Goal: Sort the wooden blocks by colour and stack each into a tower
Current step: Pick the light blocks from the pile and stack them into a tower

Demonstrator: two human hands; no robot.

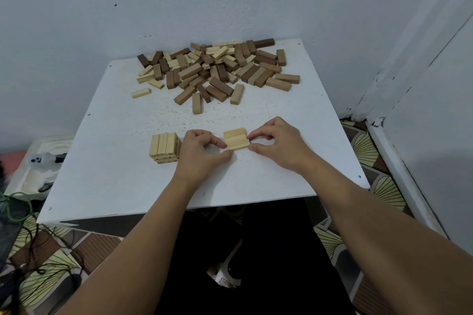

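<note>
Blocks lie flat, long axes left-right, pinched at their ends by left hand and right hand.

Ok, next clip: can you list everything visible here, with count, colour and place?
Loose pile of wooden blocks: many, pale, mid-brown and dark brown, far side of table.
Pale wooden block tower: one, several layers, near left of table.
Row of pale wooden blocks: about three side by side, between the hands.
White square table: one, against the wall.
White plastic item: one, left of table, unclear.
Cables: green and black, on the floor at left.
Left hand: pinches the row's left end.
Right hand: pinches its right end.
</note>
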